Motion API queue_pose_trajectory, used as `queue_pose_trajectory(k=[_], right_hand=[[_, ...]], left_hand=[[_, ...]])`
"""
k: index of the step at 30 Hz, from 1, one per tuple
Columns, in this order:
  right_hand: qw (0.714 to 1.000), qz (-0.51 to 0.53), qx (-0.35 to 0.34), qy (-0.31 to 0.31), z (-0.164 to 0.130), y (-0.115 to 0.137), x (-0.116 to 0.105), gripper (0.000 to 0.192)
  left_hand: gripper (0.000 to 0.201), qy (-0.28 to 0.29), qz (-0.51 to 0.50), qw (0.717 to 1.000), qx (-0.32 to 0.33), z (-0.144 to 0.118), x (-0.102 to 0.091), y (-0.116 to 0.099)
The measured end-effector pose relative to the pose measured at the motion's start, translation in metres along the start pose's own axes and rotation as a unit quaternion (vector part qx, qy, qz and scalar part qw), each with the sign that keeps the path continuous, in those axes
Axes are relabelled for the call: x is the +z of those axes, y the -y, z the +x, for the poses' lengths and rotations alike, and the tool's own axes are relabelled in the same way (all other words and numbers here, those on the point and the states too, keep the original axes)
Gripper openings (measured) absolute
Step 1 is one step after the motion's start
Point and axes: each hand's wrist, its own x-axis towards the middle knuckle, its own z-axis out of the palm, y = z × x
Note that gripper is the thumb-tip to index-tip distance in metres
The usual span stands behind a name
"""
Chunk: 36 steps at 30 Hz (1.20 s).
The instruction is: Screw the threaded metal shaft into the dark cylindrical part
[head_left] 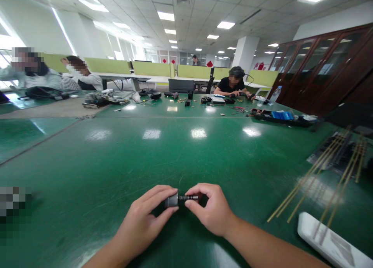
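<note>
Low on the green table [186, 151], near the wearer's edge, the left hand [145, 217] pinches a small grey cylinder [171, 201]; the right hand [208, 209] pinches the dark threaded shaft [189, 198] entering it. The joint looks partly seated, with shaft still exposed. Fingers hide the far ends. Thin brass rods [320, 174] lie well right of the cylinder.

**A:** What lies around the green table [180, 151]?

**B:** Thin brass rods [317, 174] lie toward its right edge, fanned over a dark tray [335, 153]; a white flat device [329, 241] sits at its near right corner.

**A:** And at its far side?

**B:** A black tray with a blue box [281, 115], scattered tools [217, 101], a clear bottle [275, 94], and a seated person in black [233, 85]. Brown cabinets [326, 66] stand beyond its right edge.
</note>
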Motion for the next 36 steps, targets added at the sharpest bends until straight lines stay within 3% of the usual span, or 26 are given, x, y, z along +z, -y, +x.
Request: queue_pose_trajectory(k=[36], right_hand=[[0.998,0.052,0.026,-0.014,0.0024,-0.005,-0.0027,0.006]], left_hand=[[0.038,-0.03,0.014,0.999,-0.001,0.0022,-0.0049,0.0044]])
